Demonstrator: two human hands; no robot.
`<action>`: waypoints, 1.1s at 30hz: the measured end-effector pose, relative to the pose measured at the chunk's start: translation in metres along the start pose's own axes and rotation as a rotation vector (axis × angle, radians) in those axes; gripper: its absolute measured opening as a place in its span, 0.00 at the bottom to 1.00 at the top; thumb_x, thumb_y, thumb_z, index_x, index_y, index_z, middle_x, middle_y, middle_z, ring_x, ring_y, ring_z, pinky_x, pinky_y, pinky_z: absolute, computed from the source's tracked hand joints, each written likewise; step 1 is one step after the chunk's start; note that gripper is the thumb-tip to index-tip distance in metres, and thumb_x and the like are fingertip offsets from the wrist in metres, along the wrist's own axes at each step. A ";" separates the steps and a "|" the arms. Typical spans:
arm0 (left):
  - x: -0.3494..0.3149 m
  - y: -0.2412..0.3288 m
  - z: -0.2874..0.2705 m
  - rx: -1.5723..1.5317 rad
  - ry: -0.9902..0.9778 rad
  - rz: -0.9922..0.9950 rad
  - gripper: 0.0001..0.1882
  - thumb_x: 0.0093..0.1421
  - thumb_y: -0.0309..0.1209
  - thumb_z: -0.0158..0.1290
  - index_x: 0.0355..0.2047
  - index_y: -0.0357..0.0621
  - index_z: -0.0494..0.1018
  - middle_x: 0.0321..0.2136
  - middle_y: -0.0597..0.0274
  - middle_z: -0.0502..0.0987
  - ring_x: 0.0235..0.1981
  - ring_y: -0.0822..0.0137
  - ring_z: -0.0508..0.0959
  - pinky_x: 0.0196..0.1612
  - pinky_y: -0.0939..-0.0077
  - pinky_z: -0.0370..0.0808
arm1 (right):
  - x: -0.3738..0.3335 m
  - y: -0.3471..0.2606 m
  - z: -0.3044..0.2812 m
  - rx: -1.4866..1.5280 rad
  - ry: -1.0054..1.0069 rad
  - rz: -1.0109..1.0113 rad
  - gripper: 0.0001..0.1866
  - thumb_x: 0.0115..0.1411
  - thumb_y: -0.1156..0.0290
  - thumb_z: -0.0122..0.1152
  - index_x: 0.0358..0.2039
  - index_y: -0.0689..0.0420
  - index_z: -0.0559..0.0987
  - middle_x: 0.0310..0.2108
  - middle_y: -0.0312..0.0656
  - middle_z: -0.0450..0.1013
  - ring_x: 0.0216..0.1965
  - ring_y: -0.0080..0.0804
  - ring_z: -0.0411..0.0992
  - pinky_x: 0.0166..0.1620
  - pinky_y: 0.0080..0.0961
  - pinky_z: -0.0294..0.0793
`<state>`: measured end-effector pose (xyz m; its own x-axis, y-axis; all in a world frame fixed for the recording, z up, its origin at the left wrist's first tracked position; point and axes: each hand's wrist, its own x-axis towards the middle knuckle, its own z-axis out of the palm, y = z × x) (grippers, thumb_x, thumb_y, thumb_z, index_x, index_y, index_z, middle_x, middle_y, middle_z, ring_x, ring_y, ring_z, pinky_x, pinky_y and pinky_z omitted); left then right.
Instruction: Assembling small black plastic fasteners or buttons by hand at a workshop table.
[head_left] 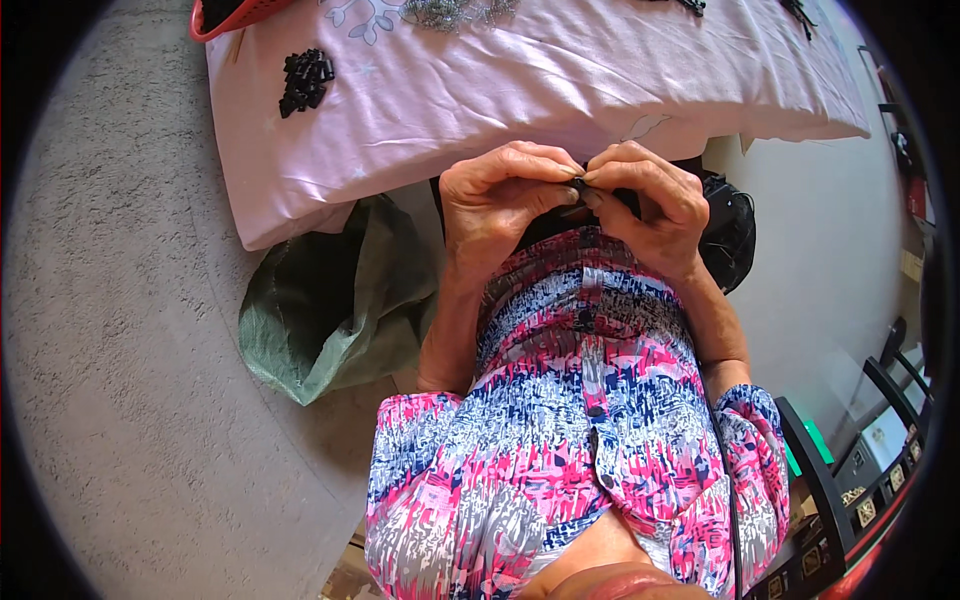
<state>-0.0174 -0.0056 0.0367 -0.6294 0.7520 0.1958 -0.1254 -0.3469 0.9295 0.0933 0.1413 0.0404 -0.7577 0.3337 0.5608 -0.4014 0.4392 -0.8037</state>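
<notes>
My left hand [495, 200] and my right hand [650, 200] meet fingertip to fingertip just below the front edge of a table draped in a pink cloth [560, 90]. Together they pinch a small black part [580, 187], mostly hidden by the fingers. A heap of similar small black parts [305, 80] lies on the cloth to the left, well away from both hands. My patterned pink, blue and white shirt [590, 400] fills the lower middle of the view.
A green sack [330, 300] lies on the grey floor [120, 350] under the table's left corner. A red basket rim [230, 18] shows at the table's far left. A black bag [730, 230] sits to the right. Dark racks [850, 490] stand lower right.
</notes>
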 end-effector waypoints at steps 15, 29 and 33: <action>-0.008 -0.011 0.001 -0.601 -0.045 -0.379 0.19 0.56 0.21 0.57 0.49 0.36 0.70 0.39 0.56 0.78 0.39 0.69 0.77 0.43 0.76 0.74 | 0.001 0.000 -0.001 -0.089 -0.018 -0.041 0.23 0.40 0.73 0.76 0.38 0.62 0.80 0.39 0.44 0.75 0.36 0.36 0.75 0.37 0.26 0.75; -0.012 -0.020 0.005 -0.786 -0.021 -0.467 0.28 0.52 0.21 0.62 0.52 0.38 0.62 0.38 0.56 0.76 0.39 0.67 0.79 0.46 0.76 0.76 | 0.002 0.009 0.000 0.036 -0.117 -0.130 0.24 0.39 0.68 0.76 0.38 0.62 0.79 0.36 0.45 0.75 0.35 0.40 0.74 0.37 0.30 0.75; -0.015 -0.022 0.005 -0.792 -0.025 -0.516 0.26 0.53 0.21 0.62 0.50 0.39 0.63 0.38 0.56 0.76 0.38 0.67 0.79 0.45 0.75 0.76 | 0.003 0.005 -0.006 -0.037 -0.181 -0.137 0.23 0.38 0.71 0.75 0.37 0.61 0.78 0.34 0.44 0.75 0.33 0.39 0.74 0.36 0.30 0.75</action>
<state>-0.0017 -0.0061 0.0146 -0.3350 0.9276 -0.1654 -0.8739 -0.2403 0.4225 0.0923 0.1498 0.0390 -0.7788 0.1153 0.6166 -0.4901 0.5018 -0.7128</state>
